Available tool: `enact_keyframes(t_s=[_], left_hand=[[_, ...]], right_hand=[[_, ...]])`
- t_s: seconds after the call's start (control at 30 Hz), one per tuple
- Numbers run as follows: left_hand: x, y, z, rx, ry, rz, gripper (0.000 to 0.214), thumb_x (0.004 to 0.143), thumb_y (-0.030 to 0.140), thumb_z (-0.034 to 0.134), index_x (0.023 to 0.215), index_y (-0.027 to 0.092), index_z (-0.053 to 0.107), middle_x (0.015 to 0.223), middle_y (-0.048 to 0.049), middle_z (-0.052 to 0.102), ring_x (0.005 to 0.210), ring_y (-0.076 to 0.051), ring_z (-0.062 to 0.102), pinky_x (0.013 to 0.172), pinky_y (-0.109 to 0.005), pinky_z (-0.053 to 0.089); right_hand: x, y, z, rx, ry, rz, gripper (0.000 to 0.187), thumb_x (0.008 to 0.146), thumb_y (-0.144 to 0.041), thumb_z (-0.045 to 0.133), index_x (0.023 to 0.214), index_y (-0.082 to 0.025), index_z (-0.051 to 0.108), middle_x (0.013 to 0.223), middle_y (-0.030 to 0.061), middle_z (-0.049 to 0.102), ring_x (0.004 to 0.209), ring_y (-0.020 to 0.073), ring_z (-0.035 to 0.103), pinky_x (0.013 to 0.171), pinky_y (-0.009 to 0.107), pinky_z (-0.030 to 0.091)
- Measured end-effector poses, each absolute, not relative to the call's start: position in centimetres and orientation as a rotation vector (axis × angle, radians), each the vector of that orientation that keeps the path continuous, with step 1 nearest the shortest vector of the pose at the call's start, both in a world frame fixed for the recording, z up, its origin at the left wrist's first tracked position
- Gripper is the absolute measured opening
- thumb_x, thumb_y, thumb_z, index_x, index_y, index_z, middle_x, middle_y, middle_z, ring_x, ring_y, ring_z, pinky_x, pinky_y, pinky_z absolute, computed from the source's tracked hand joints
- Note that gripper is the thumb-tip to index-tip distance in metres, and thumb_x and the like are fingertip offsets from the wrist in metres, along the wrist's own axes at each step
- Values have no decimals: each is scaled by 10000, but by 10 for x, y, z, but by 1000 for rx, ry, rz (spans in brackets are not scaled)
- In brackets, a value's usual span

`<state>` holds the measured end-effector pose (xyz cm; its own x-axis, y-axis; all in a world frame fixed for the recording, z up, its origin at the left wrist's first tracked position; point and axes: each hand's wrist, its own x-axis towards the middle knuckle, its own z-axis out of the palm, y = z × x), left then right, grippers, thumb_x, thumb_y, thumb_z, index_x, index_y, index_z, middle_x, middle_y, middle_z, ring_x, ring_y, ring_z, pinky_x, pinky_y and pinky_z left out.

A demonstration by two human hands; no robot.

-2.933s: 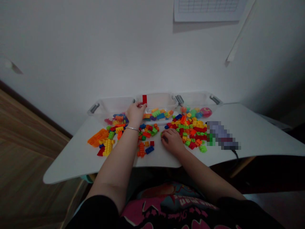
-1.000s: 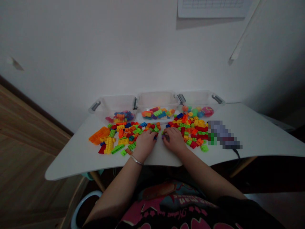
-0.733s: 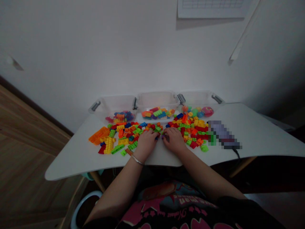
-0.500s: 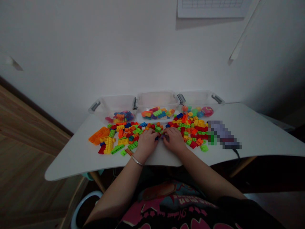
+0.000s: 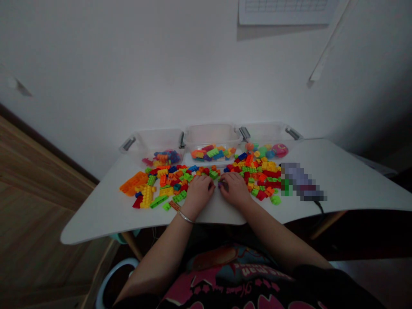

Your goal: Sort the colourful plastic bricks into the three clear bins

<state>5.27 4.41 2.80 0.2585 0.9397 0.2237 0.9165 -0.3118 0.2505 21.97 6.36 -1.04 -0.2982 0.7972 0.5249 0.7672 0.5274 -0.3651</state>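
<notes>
Left hand [image 5: 200, 192] on worktop [image 5: 106, 214], fingers curled; cannot tell if they grip anything. Right hand [image 5: 235, 189] just beside, fingers curled, small purple piece [image 5: 220, 185] at their tips; grip unclear. Bricks [image 5: 163, 180] lie loose around both hands, before three clear bins [image 5: 212, 133] that hold more pieces.
</notes>
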Motion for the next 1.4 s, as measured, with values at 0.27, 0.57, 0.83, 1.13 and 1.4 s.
enact_keyframes(t_s=[0.27, 0.57, 0.83, 1.13, 1.4], left_hand=[[46, 56, 48, 2162, 1667, 1115, 130, 855, 204, 609, 984, 216, 613, 945, -35, 670, 879, -178, 622, 848, -321, 513], [41, 77, 117, 1991, 1414, 1861, 257, 855, 235, 599, 1110, 233, 563, 1074, -39, 638, 859, -124, 616, 746, -252, 524], [41, 125, 140, 2143, 1541, 1738, 235, 819, 197, 637, 1052, 221, 648, 1024, -26, 708, 891, -155, 630, 820, -297, 489], [43, 159, 119, 2271, 2000, 1361, 299, 818, 257, 663, 1117, 266, 676, 1084, -37, 736, 1082, -265, 610, 998, -435, 370], [47, 166, 100, 2145, 2025, 1228, 351, 862, 317, 608, 1209, 272, 639, 1026, -15, 747, 940, -209, 645, 914, -365, 413]], right_hand=[[221, 65, -12, -1268, -2107, 68, 145, 825, -198, 576, 956, -203, 639, 1035, 89, 693, 1042, 280, 585, 961, 432, 463], [221, 64, -10, -1296, -2112, 69, 141, 820, -193, 584, 950, -198, 639, 1050, 87, 695, 1055, 277, 582, 976, 420, 454], [222, 65, -12, -1277, -2112, 84, 157, 818, -198, 580, 962, -189, 641, 1060, 89, 690, 1062, 275, 576, 996, 418, 442], [223, 64, -9, -1286, -2132, 66, 164, 813, -193, 586, 965, -182, 645, 1059, 88, 693, 1048, 273, 572, 983, 410, 447], [223, 64, -8, -1273, -2134, 69, 172, 801, -178, 593, 966, -183, 643, 1065, 86, 693, 1042, 273, 572, 972, 406, 454]])
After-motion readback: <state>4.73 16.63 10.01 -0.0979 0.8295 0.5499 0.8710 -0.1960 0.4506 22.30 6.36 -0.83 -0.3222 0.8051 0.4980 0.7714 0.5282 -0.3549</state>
